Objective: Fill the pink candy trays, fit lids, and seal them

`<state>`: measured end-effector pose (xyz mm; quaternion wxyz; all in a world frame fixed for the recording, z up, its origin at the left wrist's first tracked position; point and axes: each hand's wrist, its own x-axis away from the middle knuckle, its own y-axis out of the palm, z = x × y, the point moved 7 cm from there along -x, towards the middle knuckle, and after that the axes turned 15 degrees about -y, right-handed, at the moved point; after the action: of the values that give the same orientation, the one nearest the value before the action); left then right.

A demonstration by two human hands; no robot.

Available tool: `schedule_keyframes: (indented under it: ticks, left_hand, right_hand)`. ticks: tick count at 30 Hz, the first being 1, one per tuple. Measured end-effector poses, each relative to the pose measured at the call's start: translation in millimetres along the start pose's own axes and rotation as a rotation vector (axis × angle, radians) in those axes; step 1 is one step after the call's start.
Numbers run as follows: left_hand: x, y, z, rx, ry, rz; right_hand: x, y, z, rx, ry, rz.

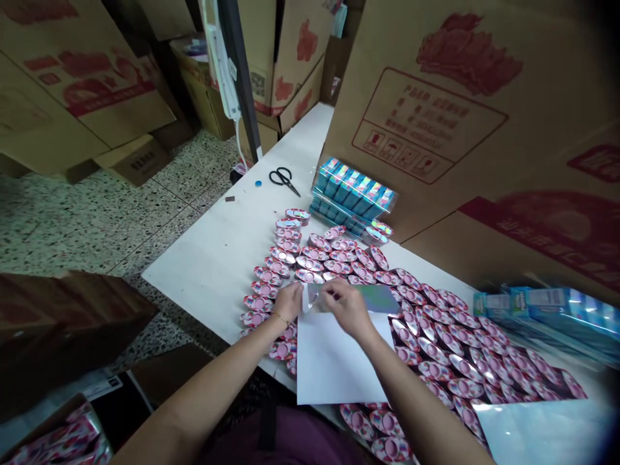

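Observation:
My left hand (289, 301) is closed on the upper left edge of a sheet, at a small white and clear, shiny piece. My right hand (345, 305) is closed in a pinch just to the right, over the sheet; what lies between its fingertips is too small to make out. A white sheet (341, 361) lies beneath both hands, with a grey-green strip (380, 298) along its top. Under and around it stand many small oval pink-and-red boxes (339, 267), packed in rows on the white table.
Black scissors (285, 181) and a blue cap (258, 183) lie on the white table (194, 258). Wrapped blue packs stand at the back (353, 190) and right (547, 310). A large carton (421, 97) borders the table. A pale sheet (542, 429) covers boxes at lower right.

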<state>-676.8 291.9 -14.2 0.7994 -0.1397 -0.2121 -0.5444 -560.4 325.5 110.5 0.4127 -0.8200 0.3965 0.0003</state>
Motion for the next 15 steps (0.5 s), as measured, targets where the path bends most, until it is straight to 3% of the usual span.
schedule_keyframes:
  ticks: [3, 7, 9, 12, 15]
  left_hand:
    - [-12, -23, 23, 0.055, 0.103, 0.034]
    - [-31, -47, 38, 0.465, -0.166, -0.062]
    - [-39, -55, 50, 0.585, -0.212, -0.099]
    - [-53, -67, 64, 0.575, -0.157, -0.085]
    - [-73, -79, 63, 0.471, -0.105, 0.042]
  right_hand:
    - [-36, 0, 17, -0.265, 0.196, 0.154]
    - [-74, 31, 50, -0.555, 0.397, 0.308]
    - [-82, 49, 63, -0.661, 0.49, 0.382]
    - [-87, 70, 75, -0.737, 0.592, 0.44]
    - [-93, 84, 82, -0.744, 0.608, 0.477]
